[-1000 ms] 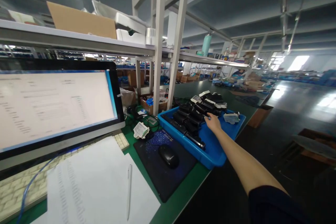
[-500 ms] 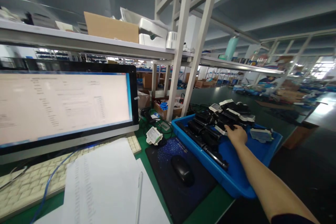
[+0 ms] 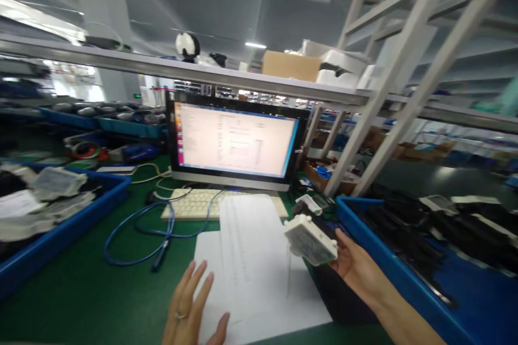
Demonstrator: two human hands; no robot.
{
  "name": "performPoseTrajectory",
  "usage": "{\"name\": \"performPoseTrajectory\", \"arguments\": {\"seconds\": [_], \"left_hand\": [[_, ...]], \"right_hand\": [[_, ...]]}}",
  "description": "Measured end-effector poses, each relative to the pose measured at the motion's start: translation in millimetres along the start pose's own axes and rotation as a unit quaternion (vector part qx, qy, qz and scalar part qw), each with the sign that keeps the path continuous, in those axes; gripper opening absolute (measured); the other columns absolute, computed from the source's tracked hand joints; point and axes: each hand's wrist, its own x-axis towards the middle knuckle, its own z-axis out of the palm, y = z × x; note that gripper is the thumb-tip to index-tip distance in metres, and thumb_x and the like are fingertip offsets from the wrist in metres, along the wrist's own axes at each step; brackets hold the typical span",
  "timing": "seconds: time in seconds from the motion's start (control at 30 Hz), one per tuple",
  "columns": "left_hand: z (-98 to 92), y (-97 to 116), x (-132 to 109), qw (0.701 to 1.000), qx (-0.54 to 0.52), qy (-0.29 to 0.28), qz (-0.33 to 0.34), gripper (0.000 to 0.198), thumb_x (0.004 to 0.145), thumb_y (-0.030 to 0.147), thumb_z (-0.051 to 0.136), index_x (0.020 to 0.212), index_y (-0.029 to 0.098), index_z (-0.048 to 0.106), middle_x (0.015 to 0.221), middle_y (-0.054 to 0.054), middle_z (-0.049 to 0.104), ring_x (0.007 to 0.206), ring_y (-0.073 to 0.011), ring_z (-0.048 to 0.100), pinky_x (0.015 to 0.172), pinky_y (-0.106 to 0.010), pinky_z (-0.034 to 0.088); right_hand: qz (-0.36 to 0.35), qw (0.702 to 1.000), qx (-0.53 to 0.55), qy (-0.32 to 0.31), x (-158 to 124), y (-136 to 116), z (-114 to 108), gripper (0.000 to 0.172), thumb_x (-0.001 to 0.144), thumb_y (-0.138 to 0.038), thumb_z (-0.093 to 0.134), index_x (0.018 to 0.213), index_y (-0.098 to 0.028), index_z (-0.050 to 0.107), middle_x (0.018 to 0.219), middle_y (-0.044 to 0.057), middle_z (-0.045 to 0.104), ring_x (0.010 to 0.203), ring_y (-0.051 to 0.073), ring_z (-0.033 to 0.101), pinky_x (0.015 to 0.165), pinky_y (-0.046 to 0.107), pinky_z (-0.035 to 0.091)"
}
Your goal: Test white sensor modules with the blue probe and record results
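Observation:
My right hand (image 3: 352,261) grips a device with a white plastic housing (image 3: 309,240) and a black part behind it, raised above the mouse pad and the papers. The black part is partly hidden, and the device's kind cannot be made out. Near the left edge of the printed sheets (image 3: 251,259), my left hand (image 3: 192,307) hovers with its fingers spread and nothing in them. A pale pen (image 3: 288,275) lies on the papers, partly behind the device. Another white-cased piece (image 3: 311,204) sits behind the held one.
A blue tray (image 3: 408,275) of black and white devices stands at right; another blue tray (image 3: 109,194) with white-cased parts is at left. Behind the papers are a keyboard (image 3: 182,205) and monitor (image 3: 234,140). A blue cable (image 3: 107,242) loops on the green tabletop.
The view has swung left. My right hand has come out of the right-hand tray with a white-housed device and moved over the papers. My left hand has come into view.

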Motion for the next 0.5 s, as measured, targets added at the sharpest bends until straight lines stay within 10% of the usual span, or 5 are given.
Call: {"name": "performPoseTrajectory", "arguments": {"seconds": [0.27,0.5], "left_hand": [[-24.2,-11.5,-1.0,0.991,0.081,0.017,-0.108,0.077,0.079,0.035,0.059,0.141,0.013,0.019,0.131,-0.018,0.044,0.123,-0.031,0.04,0.098,-0.046,0.039],[-11.8,-55.7,12.6,0.971,0.152,0.015,-0.186,0.064,0.072,0.037,0.062,0.126,0.012,0.039,0.115,-0.015,0.055,0.109,-0.0313,0.05,0.092,-0.047,0.039]], "right_hand": [[0.2,0.929,-0.067,-0.304,7.0,99.4,164.6,0.049,0.066,-0.061,0.068,0.061,-0.013,0.058,0.052,0.001,0.057,0.046,0.01,0.055,0.045,0.017,0.046],[0.159,0.923,-0.235,-0.261,42.3,125.4,209.3,0.05,0.086,-0.059,0.041,0.081,-0.012,0.058,0.05,0.005,0.059,0.039,0.015,0.054,0.035,0.022,0.042]]}}
